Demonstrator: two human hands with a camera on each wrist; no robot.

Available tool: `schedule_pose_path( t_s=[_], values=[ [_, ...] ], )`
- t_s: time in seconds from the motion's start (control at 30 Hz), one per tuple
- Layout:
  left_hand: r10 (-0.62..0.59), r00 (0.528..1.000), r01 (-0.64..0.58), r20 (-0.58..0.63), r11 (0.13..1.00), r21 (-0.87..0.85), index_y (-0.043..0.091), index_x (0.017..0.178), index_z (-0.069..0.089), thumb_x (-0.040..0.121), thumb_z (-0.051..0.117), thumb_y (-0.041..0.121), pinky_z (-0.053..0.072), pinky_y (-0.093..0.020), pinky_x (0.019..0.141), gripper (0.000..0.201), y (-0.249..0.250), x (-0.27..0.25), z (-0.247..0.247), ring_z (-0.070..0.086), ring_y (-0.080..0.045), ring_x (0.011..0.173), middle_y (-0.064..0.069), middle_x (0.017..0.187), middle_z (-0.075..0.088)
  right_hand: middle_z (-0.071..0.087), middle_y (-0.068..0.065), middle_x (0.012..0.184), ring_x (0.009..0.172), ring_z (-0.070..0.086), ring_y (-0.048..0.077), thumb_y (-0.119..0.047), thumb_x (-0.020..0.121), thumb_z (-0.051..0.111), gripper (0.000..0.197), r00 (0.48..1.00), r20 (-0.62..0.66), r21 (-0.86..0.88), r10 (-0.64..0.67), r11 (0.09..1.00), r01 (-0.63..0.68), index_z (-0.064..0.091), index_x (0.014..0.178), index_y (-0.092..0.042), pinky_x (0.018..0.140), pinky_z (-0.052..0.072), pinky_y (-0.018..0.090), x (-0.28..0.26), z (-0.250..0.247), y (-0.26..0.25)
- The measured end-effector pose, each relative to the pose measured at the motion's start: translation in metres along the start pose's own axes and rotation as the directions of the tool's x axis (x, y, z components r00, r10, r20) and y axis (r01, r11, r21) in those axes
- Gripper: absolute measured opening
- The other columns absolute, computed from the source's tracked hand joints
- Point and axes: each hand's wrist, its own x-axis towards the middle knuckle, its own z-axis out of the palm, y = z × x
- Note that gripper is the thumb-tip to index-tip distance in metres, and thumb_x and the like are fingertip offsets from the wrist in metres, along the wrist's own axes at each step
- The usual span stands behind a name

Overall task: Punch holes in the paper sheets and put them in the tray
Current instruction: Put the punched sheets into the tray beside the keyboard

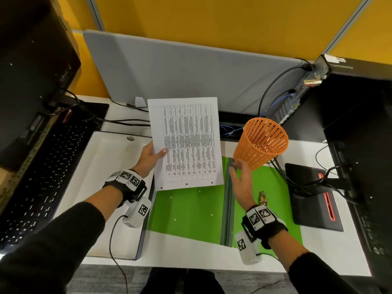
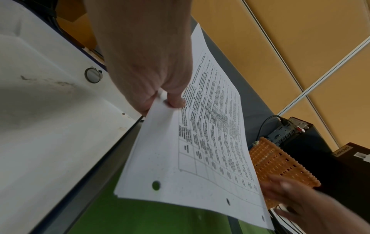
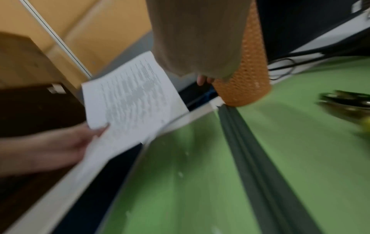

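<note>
While the left hand (image 1: pixel 148 159) pinches the punched paper sheets (image 1: pixel 186 143) above the desk's (image 1: pixel 191 254) back edge, the white tray (image 1: pixel 93 181) at the left edge holds nothing visible. Right hand (image 1: pixel 241 183), fingers relaxed, reaches beside the tilted orange basket (image 1: pixel 262 143); no contents show inside it.

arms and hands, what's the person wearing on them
Both arms have dark long sleeves. Each wrist carries a black strap with white blocks printed with black square markers, and a white camera pod trailing a thin black cable. The left hand and right hand are bare.
</note>
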Motion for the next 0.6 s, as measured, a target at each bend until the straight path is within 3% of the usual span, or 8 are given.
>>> schedule_pose_path(
  t_s=[0.07,0.13,0.2,0.27,0.37,0.47,0.53,0.6],
  values=[
    [0.000,0.999,0.000,0.033,1.000,0.006,-0.002,0.137,0.042,0.094,0.050,-0.003,0.041,-0.052,0.104,0.043,0.002,-0.003,0.000,0.053,-0.032,0.122,-0.019,0.137,0.052,0.050,0.009,0.130,0.121,0.046,0.023,-0.021,0.090,0.056,0.056,0.988,0.132,0.187,0.080,0.977,-0.104,0.030,0.137,-0.008,0.104,0.039,0.039,0.017,0.006,-0.028],
    [0.001,0.998,-0.002,0.063,1.000,0.009,0.000,0.136,0.043,0.094,0.050,-0.002,0.041,-0.052,0.105,0.043,0.007,-0.005,0.003,0.054,-0.031,0.122,-0.016,0.135,0.054,0.051,0.002,0.128,0.123,0.046,0.020,-0.022,0.087,0.062,0.075,0.971,0.212,0.286,0.107,0.944,-0.166,0.015,0.144,-0.011,0.104,0.038,0.038,0.034,0.007,-0.050],
    [0.034,0.997,-0.035,0.071,0.999,0.016,0.001,0.135,0.045,0.094,0.051,-0.001,0.042,-0.047,0.105,0.041,0.013,-0.007,0.008,0.059,-0.021,0.114,-0.008,0.127,0.059,0.059,0.005,0.122,0.116,0.056,0.020,-0.014,0.085,0.064,0.070,0.976,0.206,0.359,0.068,0.923,-0.140,0.023,0.141,-0.009,0.100,0.046,0.039,0.045,0.004,-0.068],
    [0.124,0.992,-0.125,0.029,0.992,0.033,0.002,0.134,0.046,0.095,0.051,0.002,0.045,-0.040,0.104,0.039,0.019,-0.010,0.016,0.061,-0.012,0.110,-0.004,0.124,0.060,0.063,0.007,0.119,0.106,0.063,0.016,-0.005,0.085,0.062,0.047,0.993,0.111,0.346,-0.031,0.938,-0.009,0.044,0.129,-0.004,0.092,0.053,0.038,0.049,0.002,-0.078],
    [0.277,0.957,-0.272,-0.084,0.960,0.064,0.003,0.138,0.044,0.099,0.046,0.008,0.047,-0.029,0.102,0.039,0.018,-0.018,0.033,0.057,-0.016,0.119,-0.007,0.132,0.057,0.062,0.002,0.114,0.105,0.062,0.006,0.000,0.088,0.056,0.031,0.990,-0.036,0.343,-0.140,0.928,0.143,0.053,0.119,-0.005,0.091,0.054,0.028,0.044,0.006,-0.082],
    [0.319,0.938,-0.312,-0.136,0.947,0.073,0.003,0.139,0.043,0.100,0.044,0.009,0.042,-0.033,0.108,0.039,0.004,-0.025,0.048,0.052,-0.018,0.126,-0.008,0.136,0.054,0.062,0.001,0.114,0.104,0.057,-0.007,0.000,0.089,0.054,0.032,0.977,-0.116,0.324,-0.177,0.923,0.206,0.052,0.114,-0.020,0.089,0.049,0.014,0.031,0.015,-0.073],
    [0.304,0.946,-0.295,-0.112,0.952,0.085,0.008,0.139,0.041,0.100,0.044,0.007,0.041,-0.034,0.108,0.039,-0.009,-0.030,0.054,0.052,-0.017,0.125,-0.005,0.136,0.053,0.062,-0.003,0.110,0.103,0.057,-0.003,-0.002,0.089,0.056,0.033,0.979,-0.130,0.291,-0.158,0.938,0.190,0.052,0.108,-0.027,0.089,0.047,0.019,0.022,0.020,-0.059],
    [0.249,0.965,-0.242,-0.079,0.966,0.097,0.009,0.142,0.035,0.100,0.042,0.004,0.040,-0.033,0.109,0.043,-0.021,-0.033,0.057,0.050,-0.015,0.125,-0.004,0.135,0.052,0.060,-0.007,0.110,0.108,0.057,0.012,-0.005,0.088,0.057,0.041,0.987,-0.107,0.260,-0.119,0.955,0.143,0.051,0.106,-0.041,0.095,0.046,0.032,0.015,0.024,-0.042]
  ],
)
